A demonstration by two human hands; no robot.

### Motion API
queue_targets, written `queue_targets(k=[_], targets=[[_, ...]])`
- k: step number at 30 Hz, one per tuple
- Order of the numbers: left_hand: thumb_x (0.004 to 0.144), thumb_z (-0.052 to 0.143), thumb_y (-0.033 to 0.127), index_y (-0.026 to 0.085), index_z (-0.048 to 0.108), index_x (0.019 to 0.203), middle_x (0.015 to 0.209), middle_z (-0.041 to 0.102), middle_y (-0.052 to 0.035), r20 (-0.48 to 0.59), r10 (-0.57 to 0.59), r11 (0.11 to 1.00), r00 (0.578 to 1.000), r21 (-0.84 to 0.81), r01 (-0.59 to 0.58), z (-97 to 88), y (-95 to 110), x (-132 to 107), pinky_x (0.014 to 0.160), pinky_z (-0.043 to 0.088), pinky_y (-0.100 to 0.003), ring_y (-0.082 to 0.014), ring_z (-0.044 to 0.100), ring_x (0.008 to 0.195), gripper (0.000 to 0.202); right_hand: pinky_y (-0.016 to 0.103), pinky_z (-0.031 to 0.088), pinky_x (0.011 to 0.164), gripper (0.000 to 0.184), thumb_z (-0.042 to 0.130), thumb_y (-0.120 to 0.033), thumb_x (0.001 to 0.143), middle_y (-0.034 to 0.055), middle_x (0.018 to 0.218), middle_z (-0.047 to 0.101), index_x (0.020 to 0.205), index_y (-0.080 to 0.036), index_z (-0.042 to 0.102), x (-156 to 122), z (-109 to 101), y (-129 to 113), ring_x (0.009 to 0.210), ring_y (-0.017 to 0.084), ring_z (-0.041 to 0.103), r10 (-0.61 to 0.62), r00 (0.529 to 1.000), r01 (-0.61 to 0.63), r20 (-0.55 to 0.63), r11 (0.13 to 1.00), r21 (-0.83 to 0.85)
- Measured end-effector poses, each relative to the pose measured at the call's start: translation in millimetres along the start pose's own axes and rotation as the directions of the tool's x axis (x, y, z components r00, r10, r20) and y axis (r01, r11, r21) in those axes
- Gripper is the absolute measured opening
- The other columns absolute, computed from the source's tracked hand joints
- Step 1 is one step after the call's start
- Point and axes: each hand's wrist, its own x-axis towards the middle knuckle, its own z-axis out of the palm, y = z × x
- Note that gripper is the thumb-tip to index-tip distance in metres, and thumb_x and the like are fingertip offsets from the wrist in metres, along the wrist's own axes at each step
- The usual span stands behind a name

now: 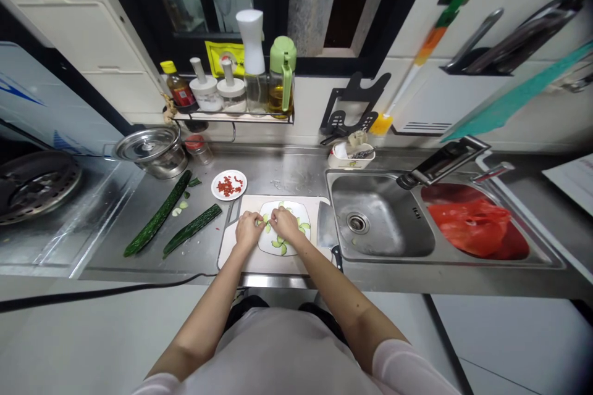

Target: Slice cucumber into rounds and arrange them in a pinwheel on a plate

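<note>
On a white square plate [290,249], thin cucumber slices [280,245] lie in small fanned groups. My left hand [249,228] is over the plate's left side, its fingers pinched on a green-edged cucumber slice [265,222]. Close beside it, my right hand [285,224] is closed too, fingertips bent down at the same slices and partly hiding them. Under the plate is a pale cutting board [231,253]. A cleaver [327,227] with a black handle rests along the board's right edge, blade flat.
Left of the board lie a whole cucumber [160,216], a cut cucumber [192,230] and a small dish [228,197] of chopped red pieces. A lidded steel pot [162,157] stands behind. To the right are the sink [384,216], faucet [445,160] and red bag [472,225]. Bottles [281,77] line a shelf.
</note>
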Motion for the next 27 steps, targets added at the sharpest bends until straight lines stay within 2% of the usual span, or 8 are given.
queue_targets(k=[14, 22, 27], targets=[[0.079, 0.065, 0.032, 0.022, 0.068, 0.084, 0.091, 0.057, -0.0053, 0.017, -0.006, 1.000, 1.000, 0.024, 0.006, 2.8, 3.3, 3.1, 0.081, 0.040, -0.028, -0.0202, 0.055, 0.092, 0.011, 0.026, 0.036, 0.069, 0.019, 0.051, -0.030, 0.090, 0.0089, 0.106, 0.060, 0.098, -0.019, 0.064, -0.8, -3.9, -3.1, 0.094, 0.019, 0.055, 0.006, 1.000, -0.006, 0.002, 1.000, -0.007], [0.078, 0.066, 0.038, 0.023, 0.064, 0.082, 0.095, 0.058, -0.0054, 0.049, -0.094, 0.994, 0.994, 0.061, 0.090, -0.9, 6.8, 3.7, 0.075, 0.040, -0.028, -0.0210, 0.055, 0.093, 0.015, 0.025, 0.033, 0.065, 0.017, 0.051, -0.029, 0.089, 0.0080, 0.103, 0.060, 0.094, -0.019, 0.064, -1.7, -2.8, -2.9, 0.089, 0.018, 0.055, 0.008, 1.000, -0.008, -0.009, 1.000, 0.020], [0.075, 0.068, 0.039, 0.023, 0.063, 0.083, 0.099, 0.058, -0.0054, 0.061, -0.147, 0.988, 0.987, 0.062, 0.143, -3.6, 8.1, 4.9, 0.075, 0.040, -0.028, -0.0209, 0.056, 0.096, 0.018, 0.024, 0.032, 0.064, 0.018, 0.049, -0.031, 0.090, 0.0056, 0.103, 0.060, 0.097, -0.021, 0.062, -3.3, -16.0, 1.6, 0.085, 0.015, 0.054, 0.059, 0.992, -0.049, -0.114, 0.995, 0.088]])
